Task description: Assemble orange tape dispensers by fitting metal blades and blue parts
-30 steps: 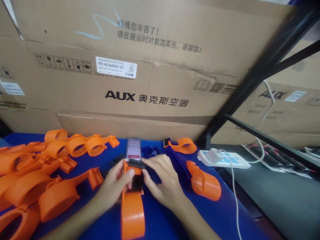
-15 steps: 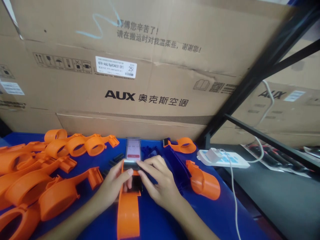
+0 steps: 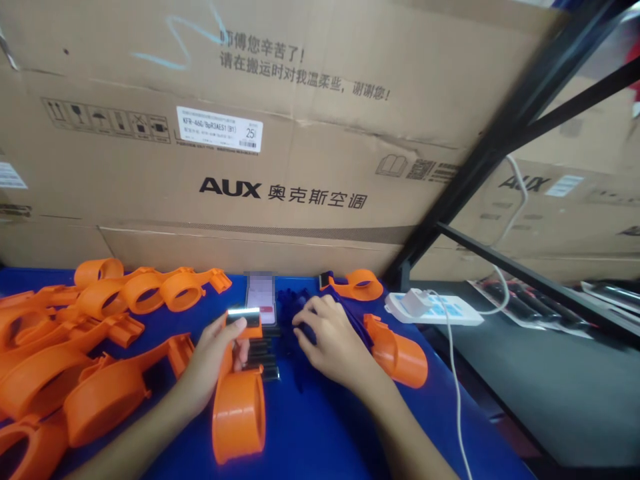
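Observation:
My left hand (image 3: 215,353) is closed around an orange plastic tape dispenser (image 3: 239,417). Its toothed metal blade and black strip (image 3: 244,316) point away from me, with my thumb on the strip; the wide ring hangs toward me. Over a heap of small dark blue pieces (image 3: 291,310) is my right hand (image 3: 330,337), fingers bent and apart, with nothing visible in them. Between the two hands lie several black strips (image 3: 263,350) on the blue table surface (image 3: 310,440). A phone (image 3: 261,293) stands behind the dispenser.
Several more orange dispensers (image 3: 107,400) crowd the left side. Two others, one lying farther back (image 3: 357,285) and a nearer dispenser (image 3: 400,353), are on the right. A power strip (image 3: 435,308) with a white cable sits beside a black metal frame (image 3: 480,133). Cardboard boxes (image 3: 300,140) stand behind.
My right hand has left the dispenser's blade end and moved right to the dark blue pieces. My left hand keeps hold of the dispenser, now slightly farther left in view.

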The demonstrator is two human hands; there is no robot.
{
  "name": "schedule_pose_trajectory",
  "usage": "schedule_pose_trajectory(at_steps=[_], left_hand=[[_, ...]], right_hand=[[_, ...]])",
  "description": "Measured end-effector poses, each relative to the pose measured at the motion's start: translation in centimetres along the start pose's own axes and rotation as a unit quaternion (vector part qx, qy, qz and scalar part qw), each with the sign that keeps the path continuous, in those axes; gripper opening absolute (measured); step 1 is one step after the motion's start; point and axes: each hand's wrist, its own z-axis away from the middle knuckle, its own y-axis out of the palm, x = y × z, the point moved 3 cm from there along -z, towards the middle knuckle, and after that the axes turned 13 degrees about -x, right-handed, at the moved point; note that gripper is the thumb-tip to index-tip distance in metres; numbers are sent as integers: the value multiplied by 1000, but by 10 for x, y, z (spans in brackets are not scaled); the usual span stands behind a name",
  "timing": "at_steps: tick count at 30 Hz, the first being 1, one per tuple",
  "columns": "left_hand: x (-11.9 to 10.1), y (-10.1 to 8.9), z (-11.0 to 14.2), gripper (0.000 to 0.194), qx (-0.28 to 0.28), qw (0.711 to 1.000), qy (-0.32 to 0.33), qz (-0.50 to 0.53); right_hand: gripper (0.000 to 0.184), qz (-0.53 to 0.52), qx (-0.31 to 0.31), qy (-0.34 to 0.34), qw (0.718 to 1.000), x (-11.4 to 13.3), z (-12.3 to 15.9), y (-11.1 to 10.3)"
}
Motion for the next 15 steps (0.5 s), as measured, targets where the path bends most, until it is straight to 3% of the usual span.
schedule_pose_trajectory(at_steps=[2,5,11,15], left_hand=[[0,0,0,31,0,1000,0,-2],[0,1,1,31,4,1000,-2,-9],[0,1,2,31,14,1000,-5,-15],[0,1,0,32,13,1000,-1,-19]], right_hand=[[6,25,65,-14,997,1,3,4],[7,38,114,-19,993,7,7,10],[13,34,153,-38,987,15,8,16],[12,29,140,-39,989,13,7,12]])
